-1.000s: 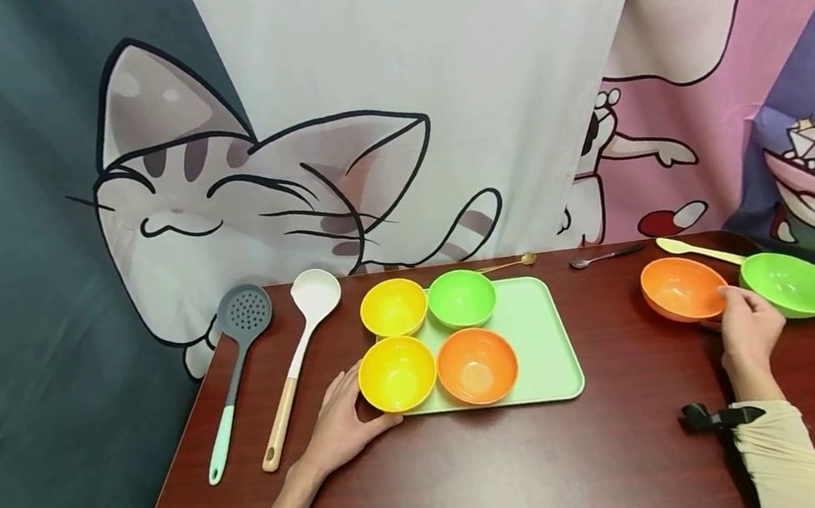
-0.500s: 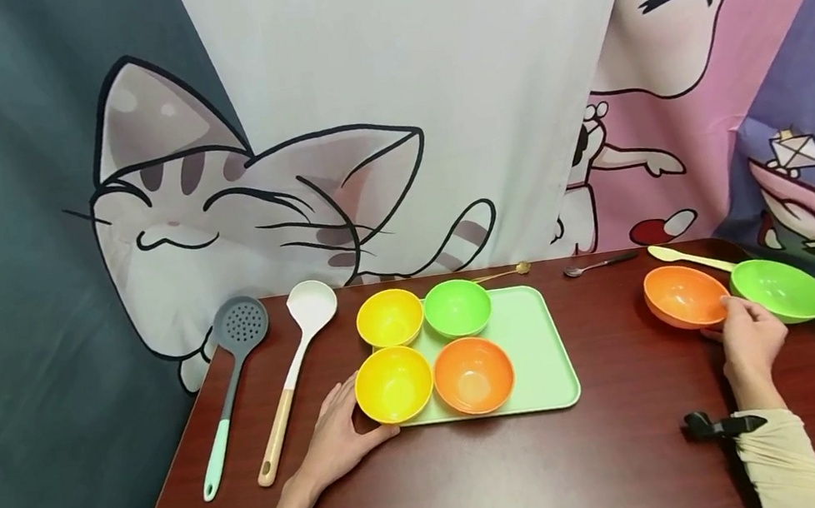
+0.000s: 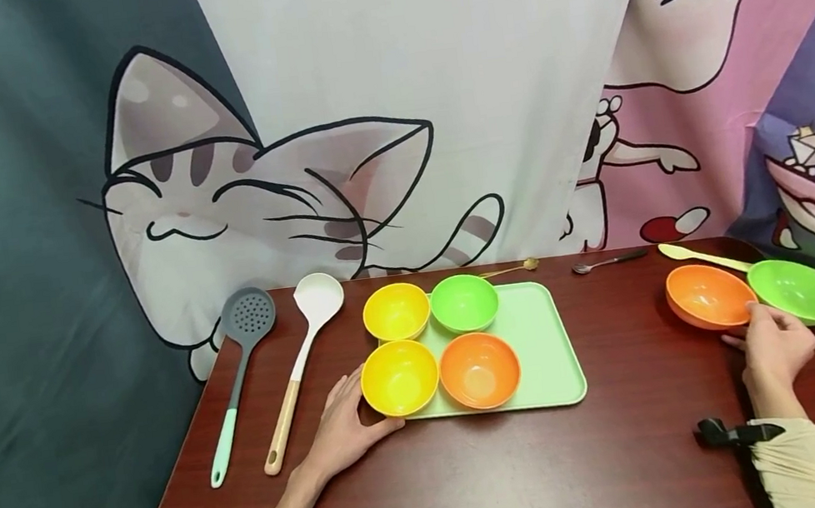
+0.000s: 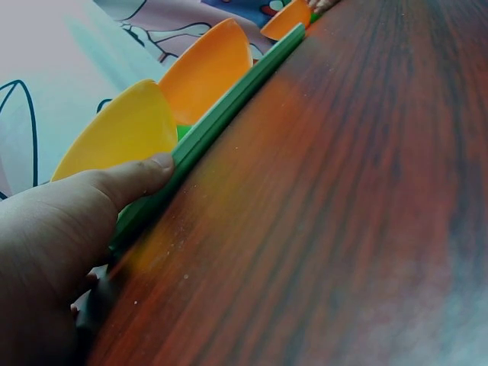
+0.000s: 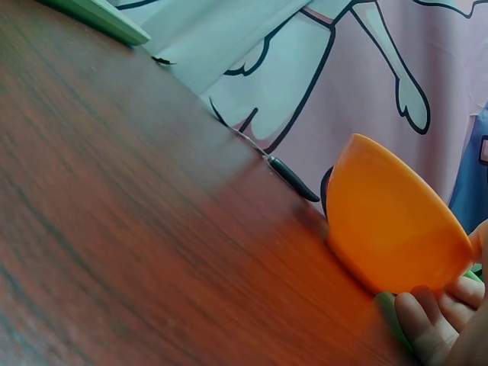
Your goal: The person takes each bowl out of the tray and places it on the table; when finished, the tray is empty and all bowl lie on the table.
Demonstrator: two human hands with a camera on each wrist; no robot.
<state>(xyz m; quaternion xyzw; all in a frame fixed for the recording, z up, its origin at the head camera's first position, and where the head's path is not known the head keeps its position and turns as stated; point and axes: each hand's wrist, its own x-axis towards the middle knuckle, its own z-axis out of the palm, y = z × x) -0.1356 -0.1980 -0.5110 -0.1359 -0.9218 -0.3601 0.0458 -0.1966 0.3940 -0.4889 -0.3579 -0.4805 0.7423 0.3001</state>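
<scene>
Legible text, labels, brands, numbers, signs: none. Bowls [image 3: 400, 377], tray [image 3: 538, 340] and utensils [image 3: 302, 358]: plain, unmarked. Backdrop cloth [image 3: 296, 200]: cartoon drawings only, no lettering. Bench [image 3: 553, 472]: bare wood grain, no markings.

The head view looked down across the worktop [image 3: 551, 455], while both wrist views skimmed it closely, sharing the orange bowl [image 5: 389, 229].
</scene>
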